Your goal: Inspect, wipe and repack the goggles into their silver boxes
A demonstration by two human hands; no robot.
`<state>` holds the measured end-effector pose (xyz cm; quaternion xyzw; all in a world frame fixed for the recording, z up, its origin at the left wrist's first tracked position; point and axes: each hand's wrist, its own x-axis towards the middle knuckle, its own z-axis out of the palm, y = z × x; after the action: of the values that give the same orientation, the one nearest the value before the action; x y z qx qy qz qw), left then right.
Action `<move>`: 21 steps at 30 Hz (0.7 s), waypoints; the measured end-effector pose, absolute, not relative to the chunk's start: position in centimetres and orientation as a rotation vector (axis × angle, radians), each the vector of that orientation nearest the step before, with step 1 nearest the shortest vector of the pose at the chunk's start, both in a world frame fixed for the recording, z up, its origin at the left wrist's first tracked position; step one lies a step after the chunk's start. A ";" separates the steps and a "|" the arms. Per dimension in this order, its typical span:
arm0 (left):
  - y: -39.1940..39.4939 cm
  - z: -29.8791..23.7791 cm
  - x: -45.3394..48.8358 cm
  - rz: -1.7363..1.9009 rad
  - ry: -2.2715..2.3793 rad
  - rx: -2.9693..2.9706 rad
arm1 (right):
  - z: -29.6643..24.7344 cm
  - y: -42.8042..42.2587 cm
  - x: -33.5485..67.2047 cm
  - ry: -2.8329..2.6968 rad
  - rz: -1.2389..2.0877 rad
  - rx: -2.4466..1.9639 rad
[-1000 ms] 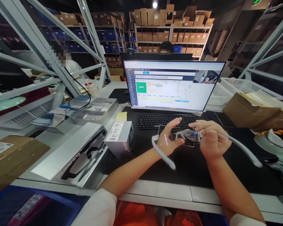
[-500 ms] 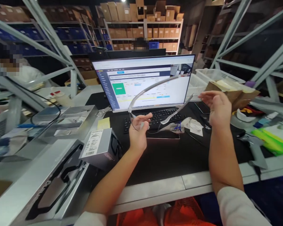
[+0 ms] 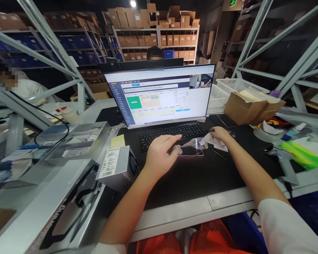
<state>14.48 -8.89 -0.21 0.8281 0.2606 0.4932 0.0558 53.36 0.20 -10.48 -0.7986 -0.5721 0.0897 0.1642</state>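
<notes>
Boxes [image 3: 113, 164] with silver sides stand at left, near the left hand [image 3: 161, 156], which curves with its thumb apart from its fingers; a small clear piece [image 3: 178, 149] shows at the thumb, whether gripped I cannot tell. Crumpled pale wrapping [image 3: 192, 143] lies to the right, just near of the keyboard [image 3: 172, 135]. The right hand [image 3: 219, 134] seems to touch its right end, grip unclear. The step looks like handling this wrapping, calling for a light pinch.

Behind a lit monitor [image 3: 160, 98], cardboard boxes [image 3: 129, 41] fill a rack [image 3: 158, 36].
</notes>
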 end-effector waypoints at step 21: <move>-8.4 0.0 13.5 1.397 0.913 2.516 | -2.6 0.7 53.2 -1.504 -0.132 -2.153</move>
<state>13.50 -8.44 0.03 0.8318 0.3018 0.4620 0.0611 53.24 0.68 -2.58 -0.7920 -0.5534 -0.0485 0.2533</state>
